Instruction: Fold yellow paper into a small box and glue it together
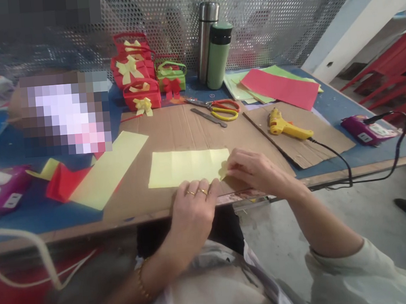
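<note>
A pale yellow paper strip (190, 164) with upright crease lines lies on the brown cardboard (173, 126) before me. My left hand (195, 206), with rings on it, is closed on the strip's near edge, fingertips together; its thumb is hidden. At the strip's right end, my right hand (255, 169) pinches the paper, where a small piece is turned up beneath the fingers. Left of it, a second pale yellow strip (111, 171) lies slanted near a folded red paper piece (64, 181).
Behind are scissors (220, 108), a metal file (209, 117), red paper boxes (142, 95), a green box (171, 75) and two flasks (218, 57). To the right lie coloured sheets (282, 87), a corded yellow glue gun (288, 126) and a purple power socket (368, 130).
</note>
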`<state>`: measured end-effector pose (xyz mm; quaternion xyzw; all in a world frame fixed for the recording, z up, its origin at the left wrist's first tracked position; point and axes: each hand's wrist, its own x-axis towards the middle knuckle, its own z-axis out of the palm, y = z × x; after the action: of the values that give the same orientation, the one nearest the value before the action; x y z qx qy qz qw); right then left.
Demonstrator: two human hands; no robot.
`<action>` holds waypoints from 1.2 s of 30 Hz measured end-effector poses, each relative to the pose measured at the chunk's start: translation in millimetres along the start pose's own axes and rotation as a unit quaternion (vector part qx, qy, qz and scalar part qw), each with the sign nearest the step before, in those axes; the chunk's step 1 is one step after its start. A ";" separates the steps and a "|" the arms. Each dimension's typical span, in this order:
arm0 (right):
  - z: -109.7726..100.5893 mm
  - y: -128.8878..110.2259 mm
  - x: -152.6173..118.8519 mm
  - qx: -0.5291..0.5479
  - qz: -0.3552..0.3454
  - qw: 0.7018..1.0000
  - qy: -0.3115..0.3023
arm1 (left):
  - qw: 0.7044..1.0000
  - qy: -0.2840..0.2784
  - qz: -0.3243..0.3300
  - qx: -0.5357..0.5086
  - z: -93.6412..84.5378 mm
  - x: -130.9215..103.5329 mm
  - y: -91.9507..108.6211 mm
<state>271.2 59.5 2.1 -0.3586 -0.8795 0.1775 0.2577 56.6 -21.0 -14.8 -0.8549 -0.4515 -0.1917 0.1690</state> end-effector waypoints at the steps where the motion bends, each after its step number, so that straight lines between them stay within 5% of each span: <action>1: 1.0 1.1 3.1 0.012 0.008 1.000 0.000 | 1.000 0.004 -0.001 0.003 -0.3 0.2 0.1; 8: 9.5 2.2 20.3 0.045 0.028 0.998 -0.026 | 1.000 -0.004 0.004 0.017 -0.7 1.1 0.0; 14: 9.5 2.9 20.4 0.074 0.035 0.996 -0.024 | 0.998 0.069 0.008 -0.003 6.9 -1.7 0.5; 21: 10.8 5.1 21.5 0.102 0.058 0.993 -0.029 | 0.996 0.088 0.011 -0.033 8.4 -5.1 -1.8; 36: 20.3 3.1 21.8 0.053 0.080 0.995 0.004 | 0.998 0.053 0.008 -0.044 9.2 -5.8 -4.4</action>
<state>247.8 74.8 -8.6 -0.4144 -0.8363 0.2423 0.2650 51.6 -18.5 -25.0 -0.8540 -0.4258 -0.2550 0.1559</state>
